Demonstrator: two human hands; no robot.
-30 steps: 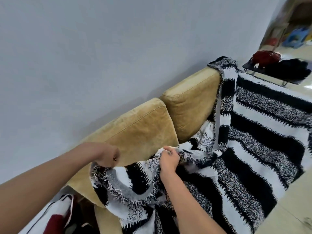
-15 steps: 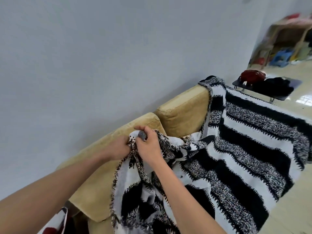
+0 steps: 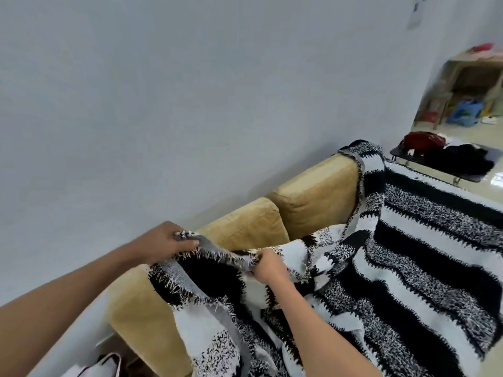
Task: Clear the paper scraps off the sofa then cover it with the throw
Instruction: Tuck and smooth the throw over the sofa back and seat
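A: Starting at the left, what is the person's left hand (image 3: 166, 242) doing?

B: It pinches the fringed edge (image 3: 217, 254) of the striped throw (image 3: 408, 254), thumb on top and fingers curled under. It holds that edge up by the top of the sofa (image 3: 136, 308), probably so the edge can be laid over the back.

A: And below it?

B: A light bag (image 3: 106, 365) sits at the bottom corner, beside the sofa's near end and apart from the hands.

A: The middle?

B: Two tan back cushions (image 3: 245, 224) stand bare. The right hand (image 3: 268, 268) is closed round the same fringed edge a little further along, so the stretch between the hands hangs slack. Holding it at two places likely lets the person pull it straight.

A: Where does the throw lie otherwise?

B: It is bunched in folds below the hands and spread flat over the seat to the right. Its far corner is hooked over the far end of the sofa back, which seems to anchor it.

A: Paper scraps?

B: None shows, though the seat is hidden under the throw.

A: Far right?

B: A dark side table (image 3: 473, 176) carries a red bundle (image 3: 423, 140), well apart from the sofa.
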